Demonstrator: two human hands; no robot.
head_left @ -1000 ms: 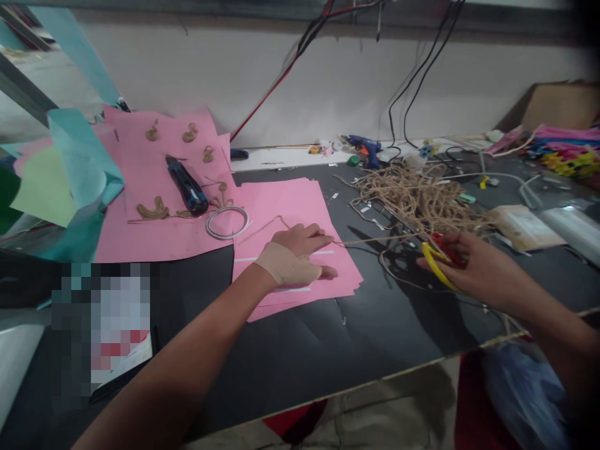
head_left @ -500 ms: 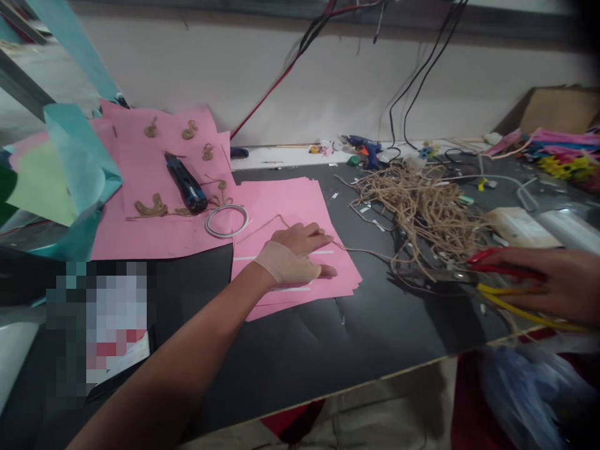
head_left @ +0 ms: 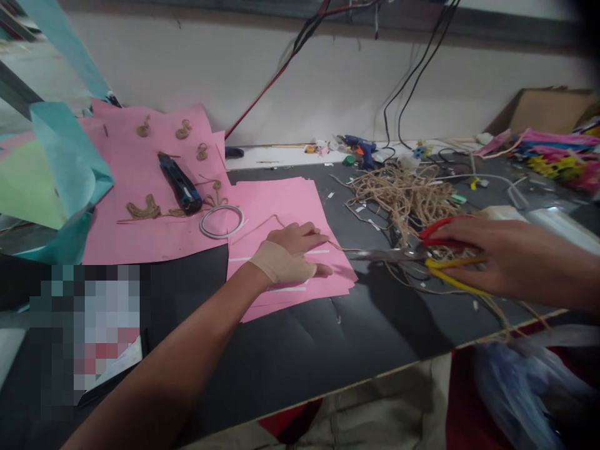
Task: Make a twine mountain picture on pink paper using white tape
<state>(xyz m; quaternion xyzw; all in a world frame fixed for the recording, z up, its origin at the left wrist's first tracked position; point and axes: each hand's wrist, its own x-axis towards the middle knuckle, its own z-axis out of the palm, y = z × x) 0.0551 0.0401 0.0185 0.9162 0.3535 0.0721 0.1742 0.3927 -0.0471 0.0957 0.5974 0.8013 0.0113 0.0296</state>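
My left hand [head_left: 293, 253], wrapped in a beige wrist band, lies on a stack of pink paper [head_left: 285, 206] and presses a strand of jute twine [head_left: 274, 220] down with its fingers. The strand runs right toward a tangled heap of twine [head_left: 407, 194]. My right hand [head_left: 487, 253] grips scissors [head_left: 412, 253] with red and yellow handles. Their blades point left, close to the strand just right of the pink paper's edge.
More pink sheets [head_left: 140, 187] at the left carry twine curls, a blue utility knife [head_left: 180, 184] and a white tape ring [head_left: 221, 220]. Teal and green paper [head_left: 51, 169] lies far left. A glue gun [head_left: 359, 147], cables and coloured craft scraps [head_left: 557, 156] sit along the back.
My right hand swung out to the right with the scissors, then came back left with the blades pointing at the twine. My left hand has stayed pressed on the strand.
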